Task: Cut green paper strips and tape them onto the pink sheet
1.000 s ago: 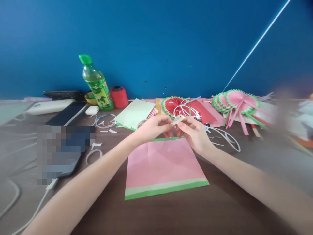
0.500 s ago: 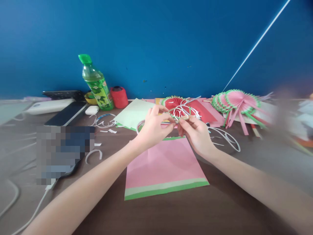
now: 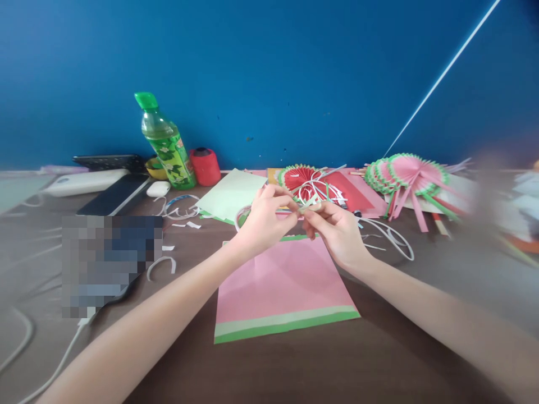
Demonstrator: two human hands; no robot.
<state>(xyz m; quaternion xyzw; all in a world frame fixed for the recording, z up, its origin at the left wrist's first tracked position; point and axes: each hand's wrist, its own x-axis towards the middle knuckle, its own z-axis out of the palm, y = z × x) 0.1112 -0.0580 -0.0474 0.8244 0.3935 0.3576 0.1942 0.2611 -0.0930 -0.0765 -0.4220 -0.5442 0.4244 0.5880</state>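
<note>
My left hand (image 3: 265,219) and my right hand (image 3: 332,227) meet above the far edge of a pink paper sheet (image 3: 280,283) with white and green stripes along its near edge. Both hands pinch a small pale strip (image 3: 304,208) between thumb and fingers. A thin whitish loop trails from my left hand. Just beyond the hands lies a red pleated paper fan with a green rim (image 3: 301,179), with white strips curled over it.
A green bottle (image 3: 165,143) and a red thread spool (image 3: 205,166) stand by the blue wall. A pale green sheet (image 3: 229,196) lies left of the hands. Pink pleated fans (image 3: 406,177) are stacked at the right. Phones, a power bank (image 3: 84,182) and cables lie at the left.
My hands rose slightly toward the red fan half a second ago, then came back down a little. They stay pinched together on the strip. The pink sheet has not moved.
</note>
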